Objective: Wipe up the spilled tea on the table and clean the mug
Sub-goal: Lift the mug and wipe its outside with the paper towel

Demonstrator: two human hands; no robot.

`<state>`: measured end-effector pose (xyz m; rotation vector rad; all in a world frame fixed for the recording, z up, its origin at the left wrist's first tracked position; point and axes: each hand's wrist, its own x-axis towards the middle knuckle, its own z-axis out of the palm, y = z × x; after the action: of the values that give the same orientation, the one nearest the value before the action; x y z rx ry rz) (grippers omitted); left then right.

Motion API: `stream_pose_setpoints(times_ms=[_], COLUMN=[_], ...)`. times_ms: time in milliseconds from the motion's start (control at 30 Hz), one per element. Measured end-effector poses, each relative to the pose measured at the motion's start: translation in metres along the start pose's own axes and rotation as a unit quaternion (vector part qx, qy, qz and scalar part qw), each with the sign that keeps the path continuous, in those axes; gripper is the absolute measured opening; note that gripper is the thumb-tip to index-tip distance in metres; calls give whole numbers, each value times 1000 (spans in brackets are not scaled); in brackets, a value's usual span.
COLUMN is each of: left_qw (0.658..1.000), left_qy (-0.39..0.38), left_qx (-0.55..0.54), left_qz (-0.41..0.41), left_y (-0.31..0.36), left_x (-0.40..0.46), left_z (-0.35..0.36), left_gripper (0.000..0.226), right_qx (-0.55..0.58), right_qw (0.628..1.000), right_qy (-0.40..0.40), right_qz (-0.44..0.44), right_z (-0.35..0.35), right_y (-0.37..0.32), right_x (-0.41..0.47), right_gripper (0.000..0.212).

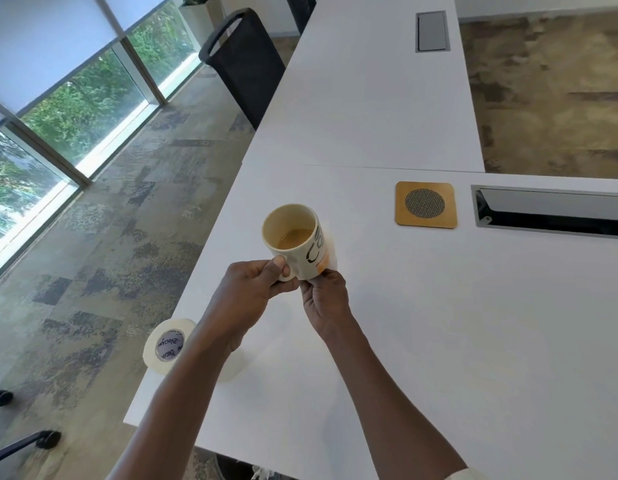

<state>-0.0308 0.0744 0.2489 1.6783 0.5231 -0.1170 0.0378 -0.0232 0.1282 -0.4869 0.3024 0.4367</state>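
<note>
1. White tabletop (439, 323) fills most of the head view, with both bare hands meeting over it around a cream mug (293, 242).
2. Left hand (255, 287) has its fingers curled shut on the mug's handle, thumb pressed on top of the handle and the other fingers wrapped under it.
3. Right hand (326, 299) pinches the lower edge of the mug, its fingertips closed against the base just right of the left hand's fingers.
4. Beyond both sets of fingers the mug is tilted, its open mouth turned toward the camera, and a shallow pool of brown tea (295, 237) sits inside.
5. Black lettering and an orange patch show on the mug's side, just above the right fingertips; the words are not readable.
6. Whether the mug's base touches the table or is lifted off it cannot be told.
7. Behind the left wrist, nearer the table's left edge, lies a roll of white paper (170, 344) on its side, with a printed purple-grey label over its core.
8. Well beyond the right fingers and to their right lies a square wooden coaster (426, 205) with a round mesh centre.
9. Further right of the coaster is a long open cable slot (550, 213) in the table.
10. Far past the fingers, a black mesh chair (243, 64) stands at the table's left side beside the windows.
</note>
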Motion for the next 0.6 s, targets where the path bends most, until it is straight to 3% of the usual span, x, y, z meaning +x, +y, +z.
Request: stream_pose_setpoints(times_ms=[367,600], left_qw=[999,998], left_qy=[-18,35], left_qx=[-28,-49], left_qz=[14,0], left_y=[1,-2], left_x=[-3,5], left_z=[-4,-4], left_gripper=[36,33], right_qx=[-45,-74], right_qw=[997,991], right_qy=[-46,-86], right_qz=[31,74], right_z=[6,-4], right_y=[12,7], right_x=[-12,-20], right_gripper=[43,32])
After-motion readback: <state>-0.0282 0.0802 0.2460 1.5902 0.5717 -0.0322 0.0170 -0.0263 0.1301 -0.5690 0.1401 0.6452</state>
